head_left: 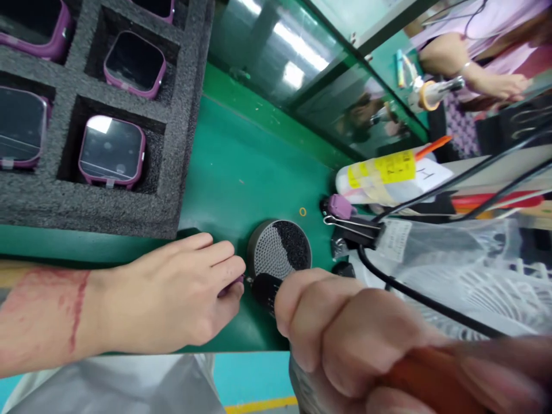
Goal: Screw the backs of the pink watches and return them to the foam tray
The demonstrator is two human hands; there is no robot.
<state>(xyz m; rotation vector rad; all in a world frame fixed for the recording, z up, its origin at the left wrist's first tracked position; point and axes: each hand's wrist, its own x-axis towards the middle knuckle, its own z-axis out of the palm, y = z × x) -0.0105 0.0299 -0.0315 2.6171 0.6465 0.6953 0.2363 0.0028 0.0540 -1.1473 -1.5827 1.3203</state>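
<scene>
My left hand (pixel 185 296) rests low over the green bench, its fingers closed on a small purple watch case (pixel 233 285) that they mostly hide. In my right hand (pixel 345 322) is a screwdriver (pixel 264 288) with a black front end, its tip pointing left at the purple edge and very close to it. Whether tip and case touch I cannot tell. Just beyond the screwdriver stands a round screw dish (pixel 268 253) with a perforated top, tiny black pieces heaped on its right side.
At upper left, a grey foam tray (pixel 129 210) holds several purple watches (pixel 112 149). A glass partition (pixel 280 52) runs along the back. To the right are a white bottle (pixel 379 175), a black binder clip (pixel 356 230), a cable (pixel 431 305) and plastic bags. Another person's hand (pixel 500 83) shows beyond the glass.
</scene>
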